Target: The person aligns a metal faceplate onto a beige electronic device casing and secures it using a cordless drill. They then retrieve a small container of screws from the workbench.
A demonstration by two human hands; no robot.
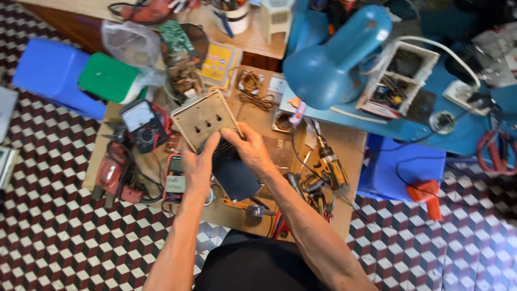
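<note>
A square beige device (203, 119) with three small holes in its face and a dark, ribbed black body (235, 172) sits on a low wooden work board (344, 148). My left hand (200, 168) grips its near left side, fingers up on the beige edge. My right hand (249, 149) holds the right side, thumb and fingers over the seam between the beige face and the black part.
Around the device lie an analogue meter (142, 124), a small digital meter (175, 179), a red power tool (110, 172), a yellow drill (331, 164), screwdrivers and wire coils. A blue lamp shade (331, 56), blue stools (51, 75) and a patterned tile floor surround the board.
</note>
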